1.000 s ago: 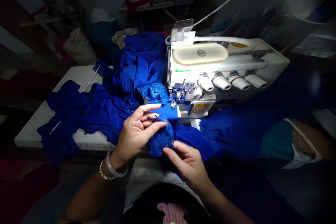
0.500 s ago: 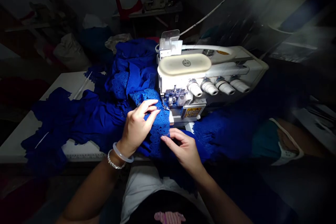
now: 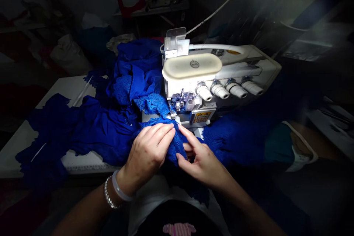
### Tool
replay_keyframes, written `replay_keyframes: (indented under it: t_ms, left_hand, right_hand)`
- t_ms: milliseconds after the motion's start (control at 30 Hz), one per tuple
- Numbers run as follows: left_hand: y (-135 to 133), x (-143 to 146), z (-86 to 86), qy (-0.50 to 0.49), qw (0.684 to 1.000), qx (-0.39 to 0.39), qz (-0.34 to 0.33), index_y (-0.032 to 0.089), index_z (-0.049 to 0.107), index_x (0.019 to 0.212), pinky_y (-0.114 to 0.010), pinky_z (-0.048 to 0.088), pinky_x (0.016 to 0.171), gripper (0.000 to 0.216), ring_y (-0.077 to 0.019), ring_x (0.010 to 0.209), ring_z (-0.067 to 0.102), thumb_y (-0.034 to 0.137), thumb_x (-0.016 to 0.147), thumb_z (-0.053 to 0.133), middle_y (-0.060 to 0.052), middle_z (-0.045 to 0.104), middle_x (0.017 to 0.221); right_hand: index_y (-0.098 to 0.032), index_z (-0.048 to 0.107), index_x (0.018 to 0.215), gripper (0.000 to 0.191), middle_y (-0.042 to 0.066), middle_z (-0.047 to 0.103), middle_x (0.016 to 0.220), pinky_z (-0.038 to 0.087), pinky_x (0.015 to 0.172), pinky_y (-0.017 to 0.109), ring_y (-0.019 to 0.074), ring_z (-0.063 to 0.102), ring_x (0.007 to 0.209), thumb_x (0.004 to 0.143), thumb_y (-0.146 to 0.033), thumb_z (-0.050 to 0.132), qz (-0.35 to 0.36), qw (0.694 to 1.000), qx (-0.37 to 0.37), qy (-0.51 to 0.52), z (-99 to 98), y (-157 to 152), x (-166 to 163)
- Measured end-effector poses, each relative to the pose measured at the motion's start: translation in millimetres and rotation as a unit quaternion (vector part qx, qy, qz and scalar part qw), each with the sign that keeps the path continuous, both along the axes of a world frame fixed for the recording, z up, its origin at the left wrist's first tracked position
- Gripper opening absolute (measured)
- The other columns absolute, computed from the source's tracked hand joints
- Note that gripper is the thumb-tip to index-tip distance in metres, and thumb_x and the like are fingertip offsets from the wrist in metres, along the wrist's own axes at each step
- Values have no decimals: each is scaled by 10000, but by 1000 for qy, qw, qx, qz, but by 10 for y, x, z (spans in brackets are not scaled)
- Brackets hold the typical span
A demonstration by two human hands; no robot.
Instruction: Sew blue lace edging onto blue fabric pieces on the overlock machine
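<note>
The left hand (image 3: pixel 145 155) presses its closed fingers over the blue lace (image 3: pixel 175 143). The right hand (image 3: pixel 201 162) pinches the lace edge, keeping it gathered just before the overlock machine's presser foot (image 3: pixel 181 102).

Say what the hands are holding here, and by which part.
The blue lace-edged fabric, by its lace border: the left hand presses on top, the right hand pinches the edge between thumb and fingers, in front of the overlocker.
</note>
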State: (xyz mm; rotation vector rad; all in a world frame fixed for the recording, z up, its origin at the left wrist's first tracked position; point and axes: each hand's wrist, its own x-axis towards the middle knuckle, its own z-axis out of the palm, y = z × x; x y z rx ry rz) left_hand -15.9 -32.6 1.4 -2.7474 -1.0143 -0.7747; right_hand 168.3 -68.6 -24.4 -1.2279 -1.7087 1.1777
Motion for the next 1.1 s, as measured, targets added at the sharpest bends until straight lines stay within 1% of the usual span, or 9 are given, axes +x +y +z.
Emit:
replay_keyframes:
  t_ms: [100,233,400,500,567,633,733,900,1100]
  left_hand:
    - [-43,25,-24,15,1000,-5,5,83,571,1251,-407,505,893,340,-263,1127,599,120,934,454,-133,650,1259]
    - [-27,59,-9,39,999,-3,28,105,548,1302,-431,507,873,384,-281,1113,584,177,930,485,-112,624,1302]
    - [-35,109,38,35,998,11,43,86,592,1226,-413,517,864,317,-262,1078,605,176,941,485,-118,663,1211]
    - [-36,148,63,35,998,24,48,86,608,1196,-425,522,861,295,-277,1077,607,184,939,501,-124,666,1186]
    - [-24,159,85,37,998,34,40,63,612,1181,-423,527,867,290,-279,1067,613,180,937,507,-139,668,1171]
    - [-8,150,108,47,998,33,13,40,617,1160,-399,537,849,280,-264,1022,631,164,940,496,-146,681,1133]
    - [9,105,124,53,998,26,-15,30,621,1142,-375,540,813,271,-251,977,644,139,938,479,-143,696,1101]
    - [11,58,60,43,999,-1,-4,50,584,1225,-408,502,878,332,-272,1093,604,201,956,462,-141,650,1233]
    - [13,97,-27,24,997,-45,49,88,539,1316,-436,444,936,400,-286,1174,545,270,981,418,-141,593,1305]
  right_hand:
    - [-180,213,1536,785,-84,478,583,338,443,203,82,403,452,820,-136,531,0,1000,-8,-7,9,-29,38]
    - [-181,185,1545,786,-74,500,615,381,499,215,88,424,498,841,-170,536,-4,1000,-21,5,-10,-6,47]
    - [-174,193,1543,789,-87,458,606,339,488,199,73,384,496,844,-159,558,0,1000,-8,4,-14,12,43]
    - [-169,193,1541,791,-91,458,603,324,485,198,69,366,492,842,-152,561,-4,1000,1,5,-22,15,36]
    - [-169,191,1542,795,-96,448,595,323,489,198,70,364,495,839,-148,563,-4,1000,-2,9,-29,18,39]
    - [-180,177,1545,804,-98,446,597,329,495,197,70,368,499,841,-150,565,3,1000,-9,16,-36,22,52]
    - [-208,153,1551,813,-90,488,630,345,509,200,70,375,510,854,-169,569,24,999,-18,29,-46,21,80]
    - [-191,158,1551,816,-88,510,620,344,509,210,76,368,504,848,-179,571,22,999,-13,23,-62,29,89]
    - [-128,161,1548,809,-60,555,641,400,562,234,93,432,525,847,-220,555,3,1000,-4,14,-100,73,53]
